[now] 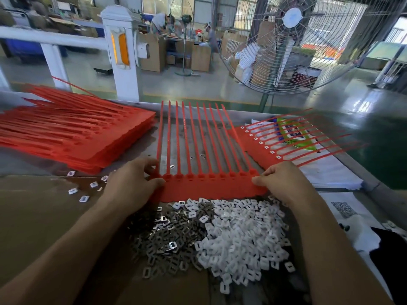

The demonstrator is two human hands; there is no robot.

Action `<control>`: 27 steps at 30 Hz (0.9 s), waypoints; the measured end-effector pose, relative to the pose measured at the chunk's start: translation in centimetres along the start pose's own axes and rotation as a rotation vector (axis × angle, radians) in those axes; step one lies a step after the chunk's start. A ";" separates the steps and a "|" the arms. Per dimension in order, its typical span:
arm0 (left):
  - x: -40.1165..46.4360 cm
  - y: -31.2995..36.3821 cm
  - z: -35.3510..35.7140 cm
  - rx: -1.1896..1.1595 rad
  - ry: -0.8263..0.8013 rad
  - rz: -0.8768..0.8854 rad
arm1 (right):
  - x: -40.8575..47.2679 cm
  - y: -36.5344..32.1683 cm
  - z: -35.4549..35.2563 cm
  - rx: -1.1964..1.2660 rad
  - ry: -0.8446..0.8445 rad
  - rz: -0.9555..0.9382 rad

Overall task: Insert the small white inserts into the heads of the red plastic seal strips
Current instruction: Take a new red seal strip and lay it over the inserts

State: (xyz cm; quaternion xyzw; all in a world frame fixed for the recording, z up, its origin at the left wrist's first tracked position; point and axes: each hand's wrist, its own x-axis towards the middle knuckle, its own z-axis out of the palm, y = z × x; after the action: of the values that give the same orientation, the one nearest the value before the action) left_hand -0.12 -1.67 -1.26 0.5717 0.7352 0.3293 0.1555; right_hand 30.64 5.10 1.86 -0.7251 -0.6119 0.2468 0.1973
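Gripping the flat red plastic comb of seal strips (209, 186) at both ends.
Your left hand (132, 183) and right hand (284, 183) pinch its corners, just beyond the heaped small white plastic inserts (242, 234).

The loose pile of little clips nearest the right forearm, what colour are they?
White: the pile of plastic inserts, clearest in the head view, beside darker metal clips.

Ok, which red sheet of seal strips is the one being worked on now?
Start at the white inserts. The working sheet lies just beyond, left hand and right hand pinching its ends. Unlike the right sheet, its heads are empty.
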 end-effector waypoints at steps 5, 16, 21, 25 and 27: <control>-0.4 0.5 -0.4 0.075 -0.013 -0.008 | -0.6 -0.5 0.7 -0.146 0.150 -0.163; -0.4 0.3 -0.4 0.067 -0.023 0.004 | -5.7 -5.1 4.5 -0.045 -0.492 -0.783; -0.4 0.4 -0.4 0.097 -0.026 0.016 | -6.7 -5.8 4.6 -0.149 -0.597 -0.831; -0.5 0.7 -0.5 0.110 -0.028 0.018 | -7.0 -6.1 4.9 -0.152 -0.568 -0.858; -0.6 0.9 -0.5 0.114 -0.023 0.017 | -7.2 -6.1 5.1 -0.129 -0.561 -0.876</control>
State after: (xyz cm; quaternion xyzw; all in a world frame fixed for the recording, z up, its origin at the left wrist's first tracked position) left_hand 0.38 -2.33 -0.39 0.5895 0.7462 0.2815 0.1283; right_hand 21.80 -0.97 2.24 -0.3178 -0.9012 0.2874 0.0656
